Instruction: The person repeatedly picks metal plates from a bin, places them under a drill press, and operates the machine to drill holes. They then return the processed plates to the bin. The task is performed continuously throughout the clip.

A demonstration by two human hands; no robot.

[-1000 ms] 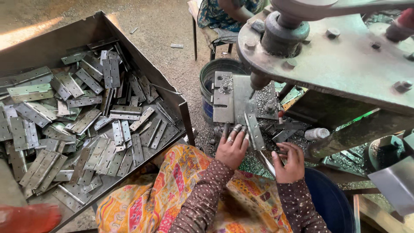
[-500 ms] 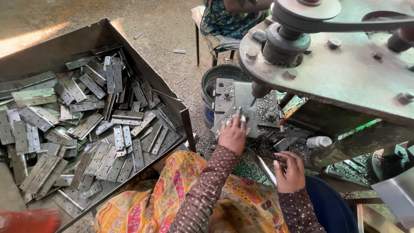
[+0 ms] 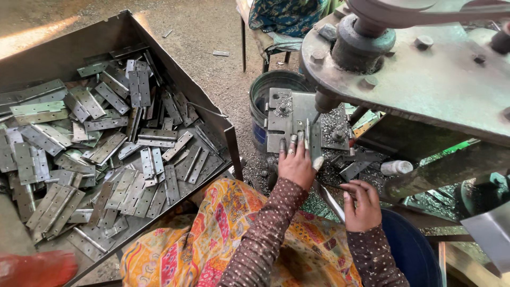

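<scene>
My left hand (image 3: 296, 162) reaches forward onto the steel bed (image 3: 280, 118) of a press. Its fingers hold a narrow grey hinge plate (image 3: 314, 139) flat there, just below the round punch (image 3: 324, 101). My right hand (image 3: 364, 204) rests lower and to the right, near my lap. Its fingers are curled around the end of a slanted metal bar (image 3: 325, 195). Metal chips (image 3: 334, 119) lie scattered over the bed around the plate.
A big open metal bin (image 3: 229, 135) on the left holds several grey hinge plates (image 3: 106, 149). The heavy press head (image 3: 425, 74) overhangs at upper right. A round bucket (image 3: 264, 91) stands behind the bed, a blue tub (image 3: 414, 250) by my right knee, a small white bottle (image 3: 396, 167) nearby.
My left hand has moved forward from near my lap to the press bed and set the hinge plate under the punch. My right hand has stayed in place.
</scene>
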